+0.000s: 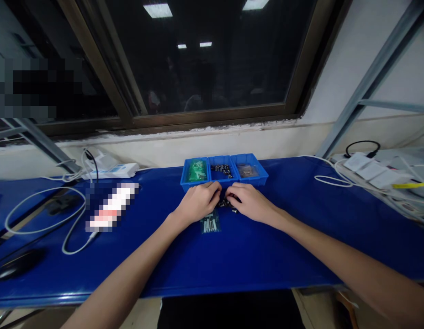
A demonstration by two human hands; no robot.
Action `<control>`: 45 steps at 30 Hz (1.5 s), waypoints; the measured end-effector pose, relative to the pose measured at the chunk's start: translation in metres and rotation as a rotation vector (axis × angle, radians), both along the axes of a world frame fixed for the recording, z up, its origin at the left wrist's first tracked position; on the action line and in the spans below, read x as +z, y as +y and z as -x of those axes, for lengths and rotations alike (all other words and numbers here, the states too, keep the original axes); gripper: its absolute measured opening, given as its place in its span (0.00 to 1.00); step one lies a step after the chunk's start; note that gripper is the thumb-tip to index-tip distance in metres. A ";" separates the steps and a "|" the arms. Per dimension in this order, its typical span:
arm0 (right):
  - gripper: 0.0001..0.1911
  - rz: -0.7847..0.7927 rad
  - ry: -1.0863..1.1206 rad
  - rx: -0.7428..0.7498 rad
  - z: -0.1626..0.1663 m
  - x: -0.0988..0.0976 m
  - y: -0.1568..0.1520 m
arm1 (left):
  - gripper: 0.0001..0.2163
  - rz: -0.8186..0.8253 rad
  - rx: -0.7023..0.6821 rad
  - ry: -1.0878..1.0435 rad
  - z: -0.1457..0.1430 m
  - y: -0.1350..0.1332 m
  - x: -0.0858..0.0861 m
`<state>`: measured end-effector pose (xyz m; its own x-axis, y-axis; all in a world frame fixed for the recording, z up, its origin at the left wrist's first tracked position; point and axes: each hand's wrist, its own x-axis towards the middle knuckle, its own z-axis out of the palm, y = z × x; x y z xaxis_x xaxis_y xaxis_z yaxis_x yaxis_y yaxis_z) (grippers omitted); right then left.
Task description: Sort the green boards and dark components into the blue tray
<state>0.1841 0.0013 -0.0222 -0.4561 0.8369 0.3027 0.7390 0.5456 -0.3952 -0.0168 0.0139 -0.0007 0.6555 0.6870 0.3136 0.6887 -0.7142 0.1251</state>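
Both my hands meet on the blue table mat just in front of a row of three blue bins [224, 180]. My left hand [198, 201] is curled, fingers bent inward over a small heap of dark screws [227, 203]. My right hand [250, 202] is curled the same way, its fingertips pinched among those screws. A small clear bag of metal pins [209, 224] lies on the mat just below my left hand. The left bin holds green circuit boards [197, 170], the middle bin dark screws [222, 169], the right bin a clear packet [247, 171].
White cables [44, 219] loop over the left of the mat beside a white power strip [111, 170] and a black mouse [16, 266]. More white cable and adapters [364, 168] lie at the right. A dark window sits behind the table.
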 end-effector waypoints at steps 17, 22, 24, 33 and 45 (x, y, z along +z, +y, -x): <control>0.09 -0.009 -0.017 0.020 0.000 -0.001 -0.003 | 0.09 0.003 0.035 0.033 -0.001 -0.004 0.002; 0.09 -0.006 -0.023 0.019 0.000 -0.001 -0.003 | 0.08 -0.006 0.020 0.045 -0.001 -0.003 0.001; 0.09 -0.008 -0.022 0.022 0.000 -0.001 -0.003 | 0.08 -0.009 0.027 0.047 -0.001 -0.003 0.001; 0.09 -0.031 -0.012 0.029 0.000 -0.002 -0.003 | 0.09 0.004 0.028 0.049 -0.001 -0.002 0.001; 0.09 -0.021 -0.008 0.040 -0.001 0.000 -0.003 | 0.08 0.255 -0.084 0.039 0.005 0.003 0.003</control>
